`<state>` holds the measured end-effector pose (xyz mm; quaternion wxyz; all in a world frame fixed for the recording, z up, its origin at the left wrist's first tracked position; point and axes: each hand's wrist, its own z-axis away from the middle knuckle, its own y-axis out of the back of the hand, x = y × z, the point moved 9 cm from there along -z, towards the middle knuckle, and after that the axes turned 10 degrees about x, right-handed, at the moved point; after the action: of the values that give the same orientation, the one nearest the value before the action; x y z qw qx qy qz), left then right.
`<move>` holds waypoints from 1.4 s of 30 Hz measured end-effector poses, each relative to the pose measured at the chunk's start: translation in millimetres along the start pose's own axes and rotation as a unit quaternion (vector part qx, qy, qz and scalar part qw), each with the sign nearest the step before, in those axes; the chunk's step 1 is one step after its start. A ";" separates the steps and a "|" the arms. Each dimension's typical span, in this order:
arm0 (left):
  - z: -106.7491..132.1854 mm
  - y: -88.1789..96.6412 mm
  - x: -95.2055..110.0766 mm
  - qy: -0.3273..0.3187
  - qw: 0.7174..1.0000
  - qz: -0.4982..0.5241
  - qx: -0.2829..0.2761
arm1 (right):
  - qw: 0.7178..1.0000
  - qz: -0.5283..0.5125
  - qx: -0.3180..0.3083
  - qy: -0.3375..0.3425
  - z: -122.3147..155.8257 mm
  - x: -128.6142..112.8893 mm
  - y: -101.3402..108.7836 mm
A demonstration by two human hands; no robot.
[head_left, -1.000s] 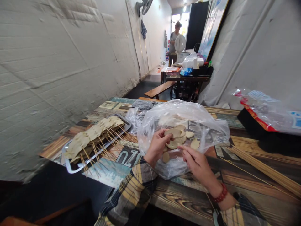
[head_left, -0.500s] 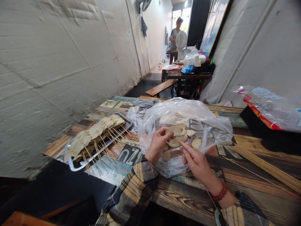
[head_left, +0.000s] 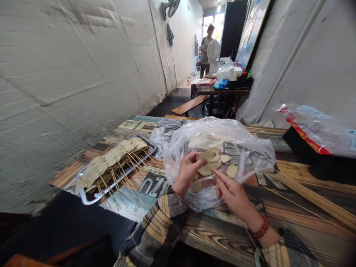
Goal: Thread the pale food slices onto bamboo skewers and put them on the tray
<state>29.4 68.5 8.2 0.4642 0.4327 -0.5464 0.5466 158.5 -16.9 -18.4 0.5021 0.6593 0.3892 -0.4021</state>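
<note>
My left hand (head_left: 187,172) pinches a flat, oval, beige-grey slice (head_left: 207,156) between thumb and fingers, above an open clear plastic bag (head_left: 251,148). Several similar slices (head_left: 231,170) lie in the bag. Just to the right, my right hand (head_left: 232,191) is closed on a thin bamboo skewer (head_left: 253,241); its tip points at the held slice, and whether they touch I cannot tell. On the left, a metal tray (head_left: 88,200) carries skewered slices (head_left: 111,157) in a pile, sticks pointing toward me.
A bundle of bamboo skewers (head_left: 314,198) lies at the right of the wood-patterned table (head_left: 222,237). Behind it sits a black box (head_left: 300,142) with plastic packaging. Grey cloth (head_left: 171,123) lies behind the bag. A person (head_left: 206,46) stands beyond a second table (head_left: 222,91).
The slice in my left hand tilts slightly differently, showing more of its face. Both hands stay almost in place. The view has shifted a little.
</note>
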 end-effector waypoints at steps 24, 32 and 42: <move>4.3 -9.4 -12.4 0.061 0.997 0.026 -0.031 | 0.999 0.015 0.023 -0.017 -6.5 1.5 4.4; 8.7 -11.0 -18.4 0.124 0.988 0.075 -0.050 | 0.998 0.041 0.052 0.002 -5.5 2.2 9.3; 7.1 -10.4 -31.1 0.159 0.980 0.113 -0.049 | 0.994 0.067 0.076 0.038 -3.6 -5.1 14.5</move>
<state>45.4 60.0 -20.1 0.5008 0.2526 -0.5375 0.6297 170.5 -16.8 -8.1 0.4608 0.7352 0.3315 -0.3705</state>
